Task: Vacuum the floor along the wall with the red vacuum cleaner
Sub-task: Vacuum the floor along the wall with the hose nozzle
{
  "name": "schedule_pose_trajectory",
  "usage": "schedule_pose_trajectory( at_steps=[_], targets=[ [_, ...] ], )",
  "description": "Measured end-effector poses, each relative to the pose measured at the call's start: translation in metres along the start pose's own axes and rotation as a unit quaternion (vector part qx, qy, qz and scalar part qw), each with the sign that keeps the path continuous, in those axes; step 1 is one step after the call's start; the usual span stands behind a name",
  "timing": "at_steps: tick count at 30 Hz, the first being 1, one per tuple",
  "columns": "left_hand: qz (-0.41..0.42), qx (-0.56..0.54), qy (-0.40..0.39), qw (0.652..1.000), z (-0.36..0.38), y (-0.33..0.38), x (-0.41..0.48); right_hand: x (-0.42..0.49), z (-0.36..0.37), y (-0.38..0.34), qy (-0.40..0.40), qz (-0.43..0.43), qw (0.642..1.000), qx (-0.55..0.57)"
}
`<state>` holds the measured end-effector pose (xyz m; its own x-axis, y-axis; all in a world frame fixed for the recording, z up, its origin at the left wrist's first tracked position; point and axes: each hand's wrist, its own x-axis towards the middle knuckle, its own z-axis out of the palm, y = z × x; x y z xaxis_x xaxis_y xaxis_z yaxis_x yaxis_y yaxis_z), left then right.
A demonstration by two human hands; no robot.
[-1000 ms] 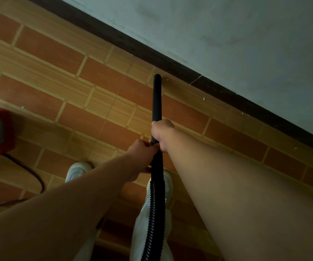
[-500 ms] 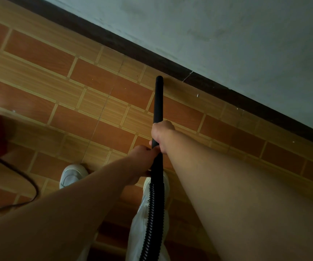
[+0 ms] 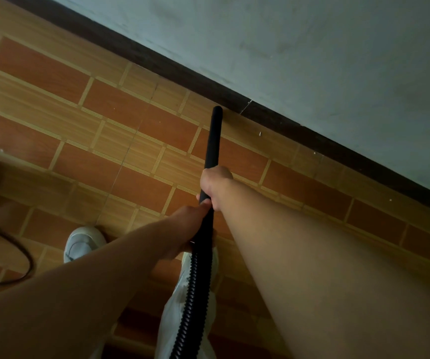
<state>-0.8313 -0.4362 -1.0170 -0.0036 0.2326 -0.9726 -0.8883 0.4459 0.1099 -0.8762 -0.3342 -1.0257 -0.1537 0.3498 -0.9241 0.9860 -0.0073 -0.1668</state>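
Text check — none legible.
Vacuum wand (image 3: 212,141), hose (image 3: 193,294), floor tiles (image 3: 79,125) and wall (image 3: 312,47) show no readable label, brand, number or sign — frame is dim.

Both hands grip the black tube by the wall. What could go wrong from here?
The thin black cable loops on the tiled floor near the white shoe; a step could snag it. The black rigid vacuum tube ends close to the dark baseboard and might knock it. White specks right of the tip could be missed.
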Motion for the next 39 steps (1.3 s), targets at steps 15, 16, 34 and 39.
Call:
schedule_pose_trajectory(
  at_steps=[15,16,34,39],
  targets=[
    [-0.005,0.05,0.064,0.997,-0.039,0.015,-0.032,-0.021,0.01,-0.019,-0.043,0.02,0.999,-0.002],
    [-0.003,0.052,0.066,0.996,-0.042,0.015,-0.033,-0.023,0.011,-0.02,-0.042,0.02,0.999,-0.013],
    [-0.003,0.085,0.03,0.996,-0.074,0.016,-0.023,-0.02,0.033,-0.029,-0.035,0.052,0.996,0.067],
    [-0.013,0.087,0.02,0.996,-0.072,0.005,-0.023,-0.017,0.035,-0.014,-0.034,0.062,0.995,0.075]
  ],
)
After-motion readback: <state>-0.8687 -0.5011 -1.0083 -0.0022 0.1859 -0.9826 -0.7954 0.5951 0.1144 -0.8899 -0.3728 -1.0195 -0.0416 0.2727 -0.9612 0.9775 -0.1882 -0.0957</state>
